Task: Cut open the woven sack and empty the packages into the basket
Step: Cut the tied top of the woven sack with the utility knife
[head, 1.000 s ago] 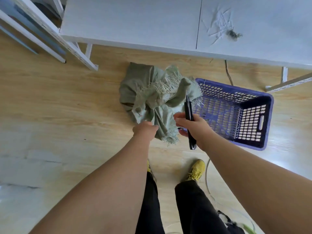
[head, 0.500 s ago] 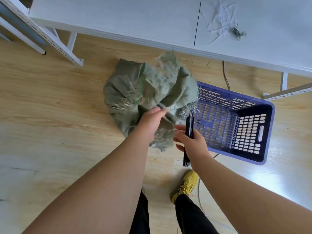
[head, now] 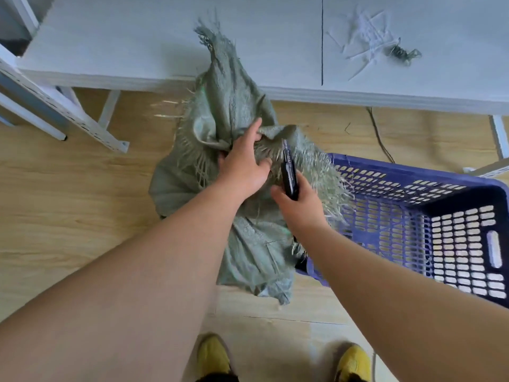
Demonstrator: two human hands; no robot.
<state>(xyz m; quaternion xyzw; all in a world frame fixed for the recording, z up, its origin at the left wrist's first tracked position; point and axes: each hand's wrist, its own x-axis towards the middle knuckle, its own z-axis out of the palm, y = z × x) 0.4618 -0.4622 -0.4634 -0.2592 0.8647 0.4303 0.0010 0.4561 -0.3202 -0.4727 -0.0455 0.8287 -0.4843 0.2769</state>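
Green woven sack (head: 231, 111) is held up off the wood floor (head: 68, 216), its top frayed corner rising in front of the near edge of the white bench (head: 137, 37), lower folds hanging down toward the floor just left of the basket. Left hand (head: 243, 166) grips a bunched fold at the sack's middle, fingers curled into the fabric w/ the index finger stretched up along it. Right hand (head: 298, 205) is clamped on a black utility knife (head: 289, 175), blade end pointing up & touching the sack's frayed cut edge, right beside the left hand. Loose pale strands hang from that edge over the near-left rim of the purple plastic basket (head: 440, 216), which sits tilted on the floor to the right, its left corner touching the sack; can't tell what's in the sack, no packages visible in the basket. On the bench top, toward its right end, a scatter of white strips (head: 366, 37) w/ a small dark tangle (head: 399, 52) beside them. A dark cable (head: 378, 133) runs down from the bench edge across the floor behind the basket. Two yellow shoes (head: 214, 357) at the bottom, on the floor.
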